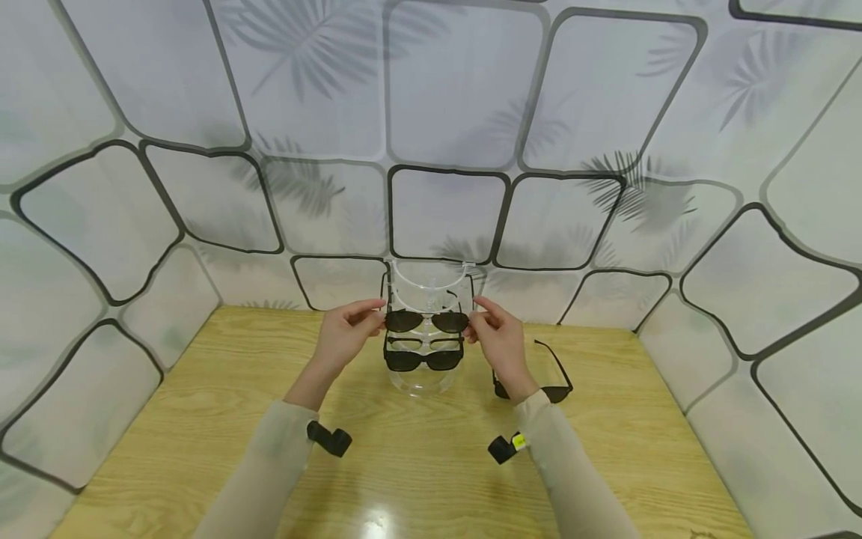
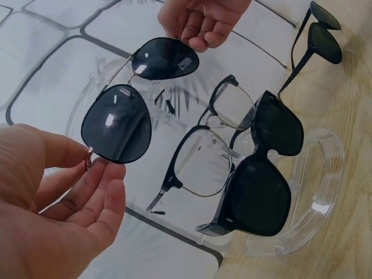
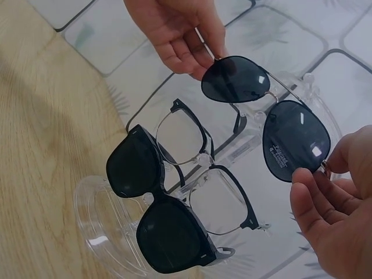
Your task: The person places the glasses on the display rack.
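Note:
Dark aviator sunglasses with a thin metal frame are held level between both hands, at the upper part of a clear display stand. My left hand pinches the left hinge end between thumb and fingers. At the opposite hinge, my right hand pinches the frame in the same way. Lower on the stand sit clear-lens eyeglasses with black brows. Below those are thick black sunglasses. Whether the aviators touch the stand cannot be told.
Another pair of black sunglasses lies on the wooden table, partly behind the right wrist. A patterned backdrop rises close behind the stand and along both sides. Small black cameras are strapped at the wrists.

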A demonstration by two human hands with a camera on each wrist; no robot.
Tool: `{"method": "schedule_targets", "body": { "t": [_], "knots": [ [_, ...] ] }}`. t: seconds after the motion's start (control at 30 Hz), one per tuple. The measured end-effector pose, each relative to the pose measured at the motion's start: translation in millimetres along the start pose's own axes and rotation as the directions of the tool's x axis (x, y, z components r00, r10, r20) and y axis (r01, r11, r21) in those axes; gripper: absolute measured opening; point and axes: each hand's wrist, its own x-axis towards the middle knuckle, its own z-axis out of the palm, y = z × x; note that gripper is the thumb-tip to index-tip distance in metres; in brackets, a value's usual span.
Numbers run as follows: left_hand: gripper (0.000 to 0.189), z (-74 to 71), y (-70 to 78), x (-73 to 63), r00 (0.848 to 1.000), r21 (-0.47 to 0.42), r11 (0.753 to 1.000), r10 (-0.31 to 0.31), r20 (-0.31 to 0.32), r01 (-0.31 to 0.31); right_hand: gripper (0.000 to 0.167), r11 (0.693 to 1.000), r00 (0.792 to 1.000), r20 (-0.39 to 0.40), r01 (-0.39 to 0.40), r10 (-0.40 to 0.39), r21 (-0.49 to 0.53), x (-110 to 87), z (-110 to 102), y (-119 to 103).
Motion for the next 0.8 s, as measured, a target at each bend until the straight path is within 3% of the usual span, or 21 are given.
{"method": "schedule_targets", "body": {
  "t": [0.27, 0.8],
  "knots": [
    [0.032, 0.2, 0.8, 1.9, 1.0, 0.034, 0.999, 0.007, 0.008, -0.008, 0.039, 0.999, 1.0, 0.007, -0.005, 0.005, 0.044, 3.8, 1.1, 2.4],
    [0.03, 0.8, -2.1, 5.5, 1.0, 0.063, 0.998, 0.027, -0.002, -0.026, 0.04, 1.0, 0.999, 0.036, -0.015, 0.014, 0.024, 4.2, 1.1, 2.0]
  ]
}}
